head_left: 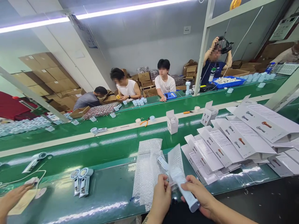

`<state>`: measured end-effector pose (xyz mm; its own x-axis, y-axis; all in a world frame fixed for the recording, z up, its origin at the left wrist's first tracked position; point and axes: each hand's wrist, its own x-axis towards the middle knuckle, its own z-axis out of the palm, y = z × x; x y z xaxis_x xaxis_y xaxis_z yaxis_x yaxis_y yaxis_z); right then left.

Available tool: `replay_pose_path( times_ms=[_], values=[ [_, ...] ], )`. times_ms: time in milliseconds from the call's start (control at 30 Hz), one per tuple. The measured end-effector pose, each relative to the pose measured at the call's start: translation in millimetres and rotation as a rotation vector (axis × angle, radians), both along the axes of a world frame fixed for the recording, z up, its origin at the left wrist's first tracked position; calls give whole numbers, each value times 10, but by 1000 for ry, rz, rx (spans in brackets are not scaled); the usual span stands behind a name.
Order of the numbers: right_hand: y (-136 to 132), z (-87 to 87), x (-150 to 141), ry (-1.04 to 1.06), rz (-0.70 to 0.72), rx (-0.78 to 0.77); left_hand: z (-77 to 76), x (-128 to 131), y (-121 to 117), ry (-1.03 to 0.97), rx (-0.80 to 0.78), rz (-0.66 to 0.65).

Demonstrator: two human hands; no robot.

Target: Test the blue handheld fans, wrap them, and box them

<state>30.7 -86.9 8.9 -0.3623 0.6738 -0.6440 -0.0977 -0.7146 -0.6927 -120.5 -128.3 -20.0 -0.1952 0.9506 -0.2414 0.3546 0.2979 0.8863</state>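
R hand (198, 194): fingers clamped on the handle of a lt-blue device (191, 199), just above the near edge of the surface (112, 193), right of its middle. Device is tilted, upper end inside a clear bubble bag (176, 161). L hand (161, 193): fingers together, pinching the bag's lower edge.

Just behind, a 2nd blue device (163, 163) lies partly covered by the bag. Left of it, a bubble-wrap pile (146, 168) spans the surface, far edge to near edge.

Right side of surface is taken up by a big overlapping stack of white cartons (224, 146) w/ printed product pics, close to the R hand. Left part: two blue fans (84, 182) side by side; nr the left end, another person's hand (16, 196) on a pale yellow item (22, 203), w/ a white cable (43, 177) beside it.

Beyond: green belt w/ an open white box (172, 124) holding a wrapped item; 2nd open box (208, 115) to its right, also w/ a wrapped item. Orange pliers (146, 122) on the pale strip (123, 127). Far side: blue tray (227, 84) full of small white parts, w/ blue cups (259, 77) next to it; smaller blue tray (170, 95) by a seated person. White post (203, 53) stands in between.
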Motion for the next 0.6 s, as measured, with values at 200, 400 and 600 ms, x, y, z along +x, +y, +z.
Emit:
replay_pose_path(
  times_ms=[200,400,600],
  values=[
    [64,-154,-45,-66,-47,41,193,69,123,70,86,-291],
    [211,37,219,-328,309,408,435,18,225,-126,78,-43],
    [391,578,403,-409,459,800,856,-217,146,-12,109,-28]
  ],
)
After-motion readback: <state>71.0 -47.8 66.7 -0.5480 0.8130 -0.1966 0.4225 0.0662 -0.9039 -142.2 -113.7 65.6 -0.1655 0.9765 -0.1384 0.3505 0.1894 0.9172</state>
